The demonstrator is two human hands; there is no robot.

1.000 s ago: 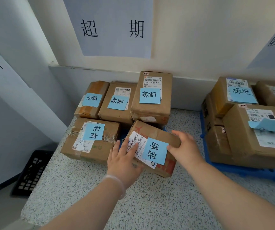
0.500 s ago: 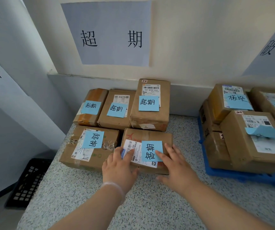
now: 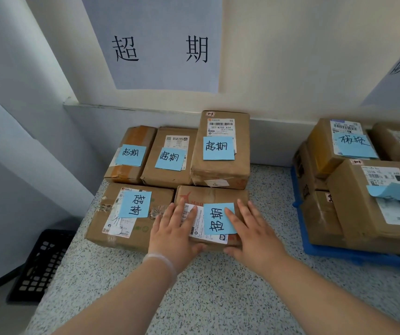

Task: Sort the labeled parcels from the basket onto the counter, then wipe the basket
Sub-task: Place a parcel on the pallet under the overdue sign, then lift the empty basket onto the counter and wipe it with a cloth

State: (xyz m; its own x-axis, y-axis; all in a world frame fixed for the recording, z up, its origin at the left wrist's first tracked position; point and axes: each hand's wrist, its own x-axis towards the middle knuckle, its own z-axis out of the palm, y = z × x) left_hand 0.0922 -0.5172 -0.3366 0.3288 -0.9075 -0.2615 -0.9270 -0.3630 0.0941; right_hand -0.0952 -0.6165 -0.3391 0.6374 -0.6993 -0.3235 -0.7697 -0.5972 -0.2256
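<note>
Parcel, brown cardboard with blue note, under outstretched fingers of left hand and right hand

The parcels are showing matt, creased brown cardboard, each wearing a matt blue paper note; the counter is looking like smooth speckled stone, the pallet and basket like plastic
</note>
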